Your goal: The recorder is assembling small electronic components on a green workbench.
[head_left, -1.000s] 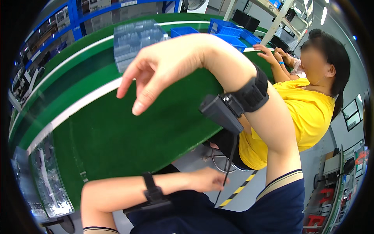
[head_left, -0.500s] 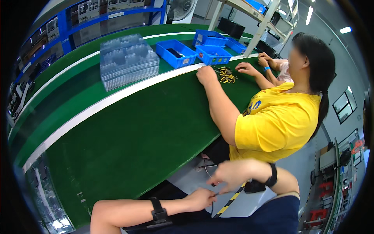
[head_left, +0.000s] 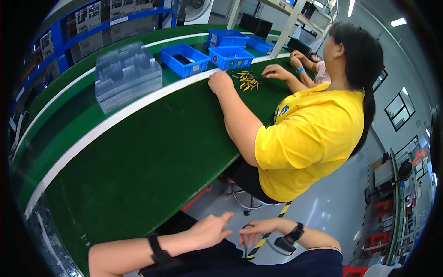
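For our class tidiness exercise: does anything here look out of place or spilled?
Possibly the small yellow pieces: they lie loosely jumbled on the green table, outside the blue bins, beside a co-worker's left hand. Nothing else stands out.

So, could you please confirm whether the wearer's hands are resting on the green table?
No, the left hand and right hand are both off the table, past its near edge.

Bare, black-strapped right hand [head_left: 259, 226] lowered.
Was over flat green tabletop [head_left: 138, 161]; now just right of bare, black-strapped left hand [head_left: 210, 231], apart.
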`<state>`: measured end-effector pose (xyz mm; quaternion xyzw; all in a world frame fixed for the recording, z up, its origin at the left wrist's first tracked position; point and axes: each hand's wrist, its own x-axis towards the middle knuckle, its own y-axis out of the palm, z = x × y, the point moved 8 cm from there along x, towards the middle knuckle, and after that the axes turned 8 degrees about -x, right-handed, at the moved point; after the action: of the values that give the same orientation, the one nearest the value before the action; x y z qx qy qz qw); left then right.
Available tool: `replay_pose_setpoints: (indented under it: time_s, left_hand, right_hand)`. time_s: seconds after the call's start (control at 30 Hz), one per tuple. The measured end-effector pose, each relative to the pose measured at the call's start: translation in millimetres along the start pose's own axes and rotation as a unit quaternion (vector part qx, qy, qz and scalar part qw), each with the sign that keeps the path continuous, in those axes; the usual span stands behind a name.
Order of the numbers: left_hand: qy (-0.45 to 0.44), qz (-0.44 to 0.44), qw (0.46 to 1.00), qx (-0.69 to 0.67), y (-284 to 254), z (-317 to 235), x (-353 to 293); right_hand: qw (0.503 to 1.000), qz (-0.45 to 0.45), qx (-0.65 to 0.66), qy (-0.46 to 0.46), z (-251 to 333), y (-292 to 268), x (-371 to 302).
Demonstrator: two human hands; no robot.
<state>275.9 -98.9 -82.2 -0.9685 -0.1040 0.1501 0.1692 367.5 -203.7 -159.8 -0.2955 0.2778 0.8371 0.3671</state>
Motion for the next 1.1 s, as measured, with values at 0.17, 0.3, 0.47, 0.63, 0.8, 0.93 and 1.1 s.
replay_pose_setpoints:
  time_s: [0.17,0.3,0.47,0.63,0.8,0.93,1.1]
  left_hand:
    - [0.081,-0.112,0.990,0.001,-88.3,-52.8,-40.7]
    - [0.005,-0.192,0.981,0.004,-128.9,-50.3,-74.4]
    - [-0.111,-0.217,0.968,-0.065,-143.1,2.3,-98.2]
    - [-0.137,-0.200,0.967,-0.076,-138.8,6.2,-103.7]
    - [-0.141,-0.213,0.965,-0.061,-146.9,4.5,-115.1]
    - [-0.131,-0.249,0.959,-0.041,-157.5,-5.0,-125.2]
    - [-0.095,-0.248,0.963,-0.052,-175.8,-12.0,-140.8]
  right_hand:
    - [0.989,-0.123,-0.053,0.067,-16.1,-45.9,-80.0]
    - [0.934,-0.340,0.055,0.097,-89.2,-66.3,-159.6]
    - [0.781,-0.602,0.152,0.071,-190.3,-58.9,-273.4]
    - [0.680,-0.717,0.114,-0.102,-158.8,-30.1,-395.4]
    - [0.294,-0.931,-0.056,-0.206,-107.1,50.0,-608.5]
    - [0.269,-0.908,-0.024,-0.321,-2.5,57.4,-511.4]
    - [0.811,-0.290,-0.484,-0.156,195.2,23.0,-218.5]
